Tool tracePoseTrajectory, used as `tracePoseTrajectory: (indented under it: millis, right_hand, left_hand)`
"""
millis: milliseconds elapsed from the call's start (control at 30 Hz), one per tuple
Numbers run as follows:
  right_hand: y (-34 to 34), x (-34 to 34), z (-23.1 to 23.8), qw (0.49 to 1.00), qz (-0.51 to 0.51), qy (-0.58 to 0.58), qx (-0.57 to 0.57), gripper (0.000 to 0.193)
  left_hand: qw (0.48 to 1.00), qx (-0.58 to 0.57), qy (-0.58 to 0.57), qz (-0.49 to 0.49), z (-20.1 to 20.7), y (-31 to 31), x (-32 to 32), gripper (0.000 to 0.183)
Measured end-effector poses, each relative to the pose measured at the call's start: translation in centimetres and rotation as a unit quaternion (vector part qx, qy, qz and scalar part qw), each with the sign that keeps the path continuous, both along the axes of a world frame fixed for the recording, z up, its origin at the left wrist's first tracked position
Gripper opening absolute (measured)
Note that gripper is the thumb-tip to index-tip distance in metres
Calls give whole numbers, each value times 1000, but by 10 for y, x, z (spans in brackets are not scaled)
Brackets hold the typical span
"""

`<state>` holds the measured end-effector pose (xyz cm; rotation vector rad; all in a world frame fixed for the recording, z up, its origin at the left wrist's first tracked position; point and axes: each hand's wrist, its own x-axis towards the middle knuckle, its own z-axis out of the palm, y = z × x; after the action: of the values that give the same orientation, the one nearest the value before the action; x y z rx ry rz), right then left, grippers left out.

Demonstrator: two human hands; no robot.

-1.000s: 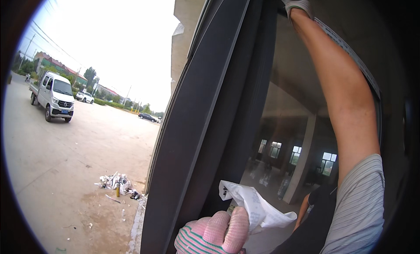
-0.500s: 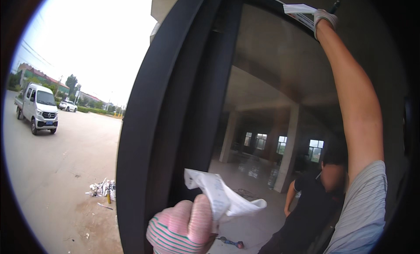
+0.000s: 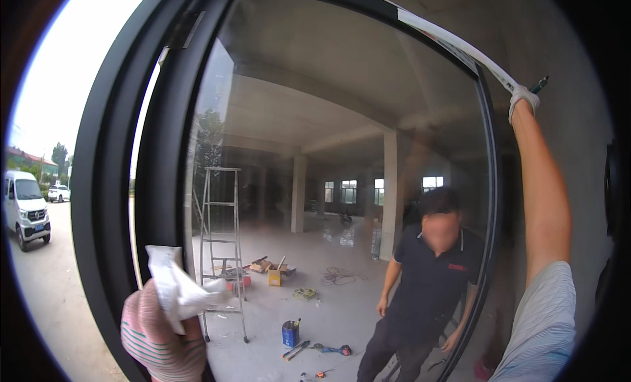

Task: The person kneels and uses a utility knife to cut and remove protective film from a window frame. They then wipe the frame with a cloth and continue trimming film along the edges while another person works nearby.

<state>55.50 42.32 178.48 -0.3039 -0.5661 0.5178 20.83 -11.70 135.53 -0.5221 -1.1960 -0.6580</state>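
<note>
Head view: a person faces a dark window frame (image 3: 105, 204).
Pane: glass (image 3: 342, 185) spans between both hands.
Left hand (image 3: 161, 336): gloved, clenched on crumpled white film (image 3: 174, 286).
Right hand (image 3: 524, 99): gloved, raised, pinching white tape strip (image 3: 453, 43) leading up-left.

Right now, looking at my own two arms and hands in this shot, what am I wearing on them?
Your left hand wears a knitted work glove striped in pink, green and white. Your right hand wears a white glove. The right forearm is bare, and at the shoulder there is a short sleeve of pale grey fabric with fine horizontal stripes. No watch or markings show.
</note>
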Motion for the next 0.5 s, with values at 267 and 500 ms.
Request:
tracePoseTrajectory:
  millis: [267,500]
  right_hand:
    - [162,76,-86,993,6,-9,-114,41]
    - [264,133,-156,983,-54,22,-175,29]
  left_hand:
    - [999,9,-48,-13,0,5,12,39]
    - [997,45,-53,-31,9,2,-3,38]
